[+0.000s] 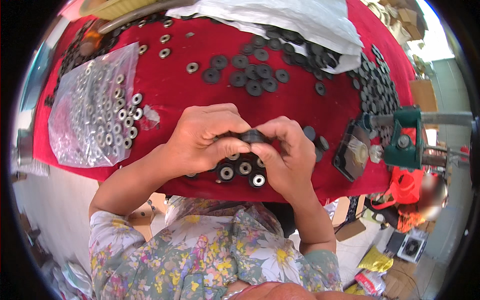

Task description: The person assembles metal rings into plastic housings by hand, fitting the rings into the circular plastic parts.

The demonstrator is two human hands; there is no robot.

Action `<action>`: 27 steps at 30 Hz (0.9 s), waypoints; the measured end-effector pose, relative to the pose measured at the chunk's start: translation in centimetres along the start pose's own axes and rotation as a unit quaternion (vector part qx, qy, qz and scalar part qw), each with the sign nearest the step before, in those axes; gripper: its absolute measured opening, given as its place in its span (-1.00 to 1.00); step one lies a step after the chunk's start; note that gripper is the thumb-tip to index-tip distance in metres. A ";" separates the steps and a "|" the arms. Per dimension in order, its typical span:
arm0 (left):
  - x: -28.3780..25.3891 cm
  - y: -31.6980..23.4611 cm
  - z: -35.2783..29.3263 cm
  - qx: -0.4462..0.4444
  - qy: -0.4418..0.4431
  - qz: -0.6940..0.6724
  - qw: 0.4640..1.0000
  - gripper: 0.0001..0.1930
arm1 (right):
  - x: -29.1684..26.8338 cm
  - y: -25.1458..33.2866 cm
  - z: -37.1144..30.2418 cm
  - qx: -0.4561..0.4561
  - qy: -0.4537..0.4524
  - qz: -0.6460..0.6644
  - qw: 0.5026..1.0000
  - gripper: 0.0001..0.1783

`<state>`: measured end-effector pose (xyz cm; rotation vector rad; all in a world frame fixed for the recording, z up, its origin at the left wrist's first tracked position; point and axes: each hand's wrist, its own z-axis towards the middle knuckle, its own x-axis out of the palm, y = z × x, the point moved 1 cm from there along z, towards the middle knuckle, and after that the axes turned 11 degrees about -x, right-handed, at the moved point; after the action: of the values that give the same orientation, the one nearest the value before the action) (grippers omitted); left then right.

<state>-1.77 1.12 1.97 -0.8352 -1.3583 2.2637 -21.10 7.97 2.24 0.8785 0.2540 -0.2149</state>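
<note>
Near the front of the red-covered table, my left hand [202, 140] and my right hand [287, 155] meet. Their thumbs and fingers pinch a small black round part [253, 136] between them, held edge-on. Whether a metal ring sits in it cannot be seen. Just below my hands lie several black discs with metal bearings in their centres [226, 173], partly covered by the fingers. Plain black discs [255, 75] are scattered beyond my hands. To the left, a clear plastic bag [75, 125] holds several shiny ring bearings, some spilling out at its right side [131, 120].
A white sack [300, 20] lies at the back, with black discs around its mouth. More discs [377, 90] are heaped at the right. A green clamp-like metal fixture [404, 140] stands at the right edge beside a dark flat case [352, 150]. Loose bearings [192, 67] dot the cloth.
</note>
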 end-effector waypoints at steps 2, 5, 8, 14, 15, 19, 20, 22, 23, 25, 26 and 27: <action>0.4 0.6 -0.1 -0.112 0.009 0.028 0.993 -0.71 | -0.5 -0.4 0.0 0.083 0.013 -0.025 0.996 -0.78; 0.7 0.6 -0.2 -0.127 -0.012 0.060 0.990 -0.62 | -3.0 -0.8 -1.2 0.181 0.043 -0.116 0.976 -0.78; -0.2 1.4 -0.3 -0.152 -0.012 0.110 0.982 -0.57 | -6.0 -1.5 -1.7 0.184 0.101 -0.248 0.946 -0.78; -0.1 1.0 -0.2 -0.191 -0.016 0.111 0.975 -0.58 | -10.0 -4.8 1.0 0.125 0.067 -0.384 0.913 -0.80; -0.3 0.7 -0.1 -0.189 -0.021 0.130 0.973 -0.60 | -10.7 -6.1 1.5 0.125 0.065 -0.388 0.911 -0.80; -0.6 1.1 -0.1 -0.192 -0.039 0.162 0.967 -0.62 | -11.3 -10.1 3.4 0.150 0.048 -0.468 0.870 -0.73; -0.7 1.3 -0.3 -0.190 -0.040 0.162 0.967 -0.62 | -11.0 -10.4 3.7 0.155 0.056 -0.493 0.854 -0.70; -0.9 1.7 -0.5 -0.178 -0.043 0.206 0.961 -0.60 | -10.1 -10.2 3.8 0.182 0.065 -0.498 0.845 -0.67; -0.9 1.7 -0.6 -0.180 -0.046 0.206 0.961 -0.60 | -9.4 -9.9 3.8 0.210 0.073 -0.503 0.836 -0.64; -0.9 1.5 -0.6 -0.168 -0.048 0.227 0.958 -0.59 | -8.6 -9.6 3.9 0.213 0.081 -0.500 0.835 -0.62; -0.8 1.6 -0.6 -0.169 -0.049 0.227 0.958 -0.59 | -8.4 -9.6 4.0 0.200 0.097 -0.444 0.868 -0.63; -0.7 1.7 -0.7 -0.157 -0.047 0.234 0.958 -0.59 | -8.2 -9.6 4.0 0.185 0.112 -0.385 0.897 -0.63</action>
<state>-0.83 0.38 0.47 -1.2859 -1.7467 2.4887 -31.11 -0.48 0.21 1.1490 0.7974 -0.9279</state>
